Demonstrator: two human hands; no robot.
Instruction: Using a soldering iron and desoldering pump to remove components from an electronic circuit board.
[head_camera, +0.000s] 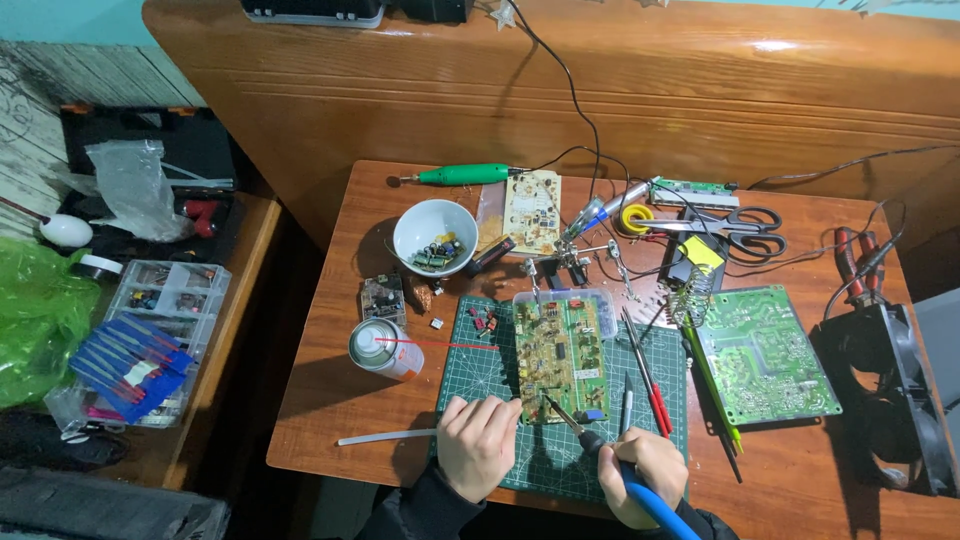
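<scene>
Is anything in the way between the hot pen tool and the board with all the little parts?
Nothing visible. The right hand holds the soldering iron, its tip already at the circuit board's lower edge. The left hand steadies the board's corner.

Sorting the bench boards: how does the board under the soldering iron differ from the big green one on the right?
The worked board is narrow, tan-green and crowded with components; the big green board is wider and shows bare traces. The left hand steadies the first while the right hand brings a soldering iron to it; the second lies untouched. Both lie flat.

Glossy wooden table (800, 480), matt cutting mat (480, 355).
</scene>
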